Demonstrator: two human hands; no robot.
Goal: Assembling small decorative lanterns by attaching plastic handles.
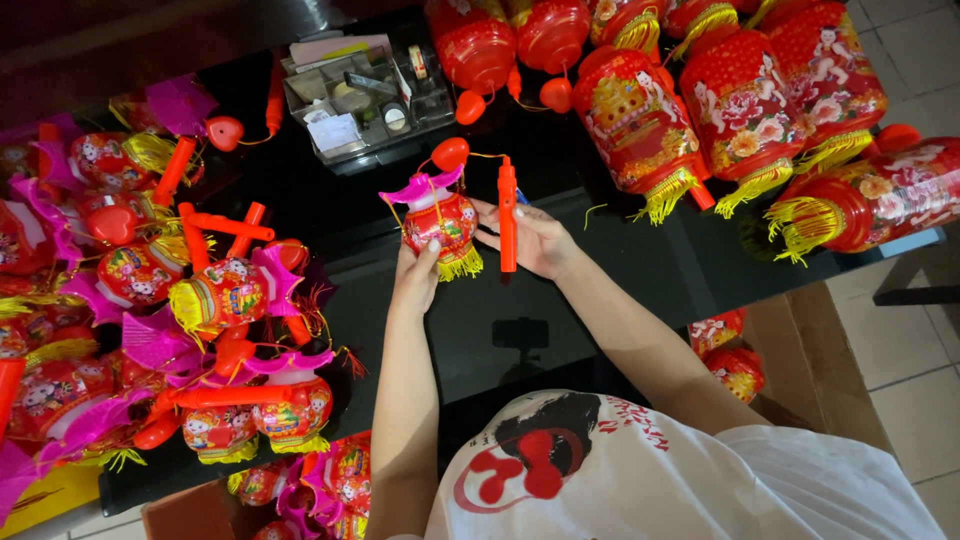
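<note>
Gripping a small red lantern (438, 225) upright, the left hand (415, 280) pinches its base; at three o'clock the right hand (535, 240) clasps its orange stick (507, 215), vertical, above the black table (600, 270).

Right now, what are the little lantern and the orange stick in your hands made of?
The little lantern looks like shiny printed plastic with a yellow thread fringe. The orange stick looks like smooth moulded plastic, glossy and evenly coloured. I can't be sure from looks alone.
</note>
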